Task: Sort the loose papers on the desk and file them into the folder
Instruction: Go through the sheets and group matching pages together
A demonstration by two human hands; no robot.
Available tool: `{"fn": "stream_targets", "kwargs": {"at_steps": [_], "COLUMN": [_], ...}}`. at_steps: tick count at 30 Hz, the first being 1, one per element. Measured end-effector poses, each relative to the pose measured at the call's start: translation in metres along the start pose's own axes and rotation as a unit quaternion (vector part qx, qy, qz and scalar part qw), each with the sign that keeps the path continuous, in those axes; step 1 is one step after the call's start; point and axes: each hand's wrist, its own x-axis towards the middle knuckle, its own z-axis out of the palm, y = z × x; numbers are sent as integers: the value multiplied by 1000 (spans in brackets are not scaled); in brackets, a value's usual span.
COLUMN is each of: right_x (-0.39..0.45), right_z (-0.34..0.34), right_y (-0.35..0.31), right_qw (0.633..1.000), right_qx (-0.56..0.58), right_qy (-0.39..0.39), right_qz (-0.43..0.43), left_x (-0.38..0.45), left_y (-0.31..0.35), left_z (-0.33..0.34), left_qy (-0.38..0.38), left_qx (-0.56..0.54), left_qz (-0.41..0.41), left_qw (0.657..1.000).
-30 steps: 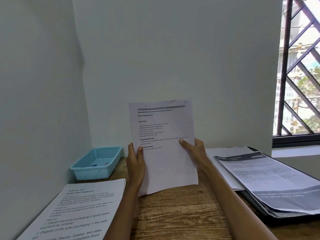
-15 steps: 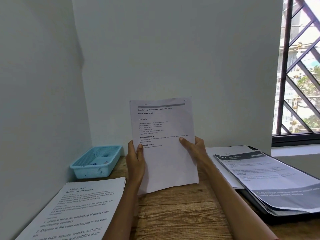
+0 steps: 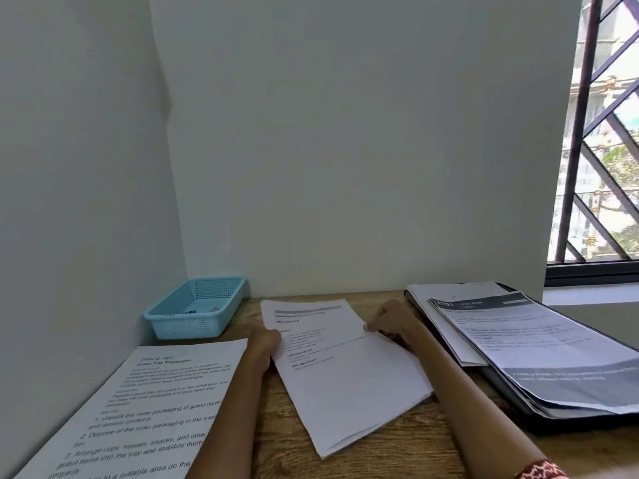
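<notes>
A thin sheaf of printed sheets (image 3: 345, 368) is being held low over the wooden desk (image 3: 387, 454), almost flat, with its long axis running from the far left to the near right; its near corner is seeming to touch the wood, though this cannot be told for sure; the left hand (image 3: 264, 342) is gripping the left edge of the sheaf, the thumb being hidden under the paper, and the right hand (image 3: 392, 321) is pinching the far right edge, its fingertips (image 3: 369, 327) lying on the top sheet; the open black folder (image 3: 518, 407) with its own stack of papers (image 3: 539, 344) is lying just beside the sheaf, to the right, so the right hand is being the nearer one to it; another printed sheet (image 3: 138, 409) is lying on the left side of the desk, near the left forearm; a blue plastic basket (image 3: 195, 311) is standing in the far left corner; it is judged that the coming move is being decided by this relation, the sheaf needing to be carried rightward and turned so that its long axis is matching the stack in the folder.
</notes>
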Motion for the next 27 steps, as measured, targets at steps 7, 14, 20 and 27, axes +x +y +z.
{"fn": "stream_targets", "kwargs": {"at_steps": [7,14,20,27], "right_x": [4,-3,-7,-3], "right_z": [2,-4,-6,-10], "right_y": [6,12,15,17], "right_qw": [996,974,964,973], "right_qx": [72,216,263,217], "right_qy": [44,54,43,82], "right_qz": [-27,-36,-18,-6], "left_x": [-2,-7,-7,-1], "left_y": [5,8,6,5], "left_z": [0,-1,-1,-6], "left_qy": [-25,-16,-18,-21], "left_qx": [69,91,90,41], "left_qz": [7,17,12,38], "left_qw": [997,996,996,998]}}
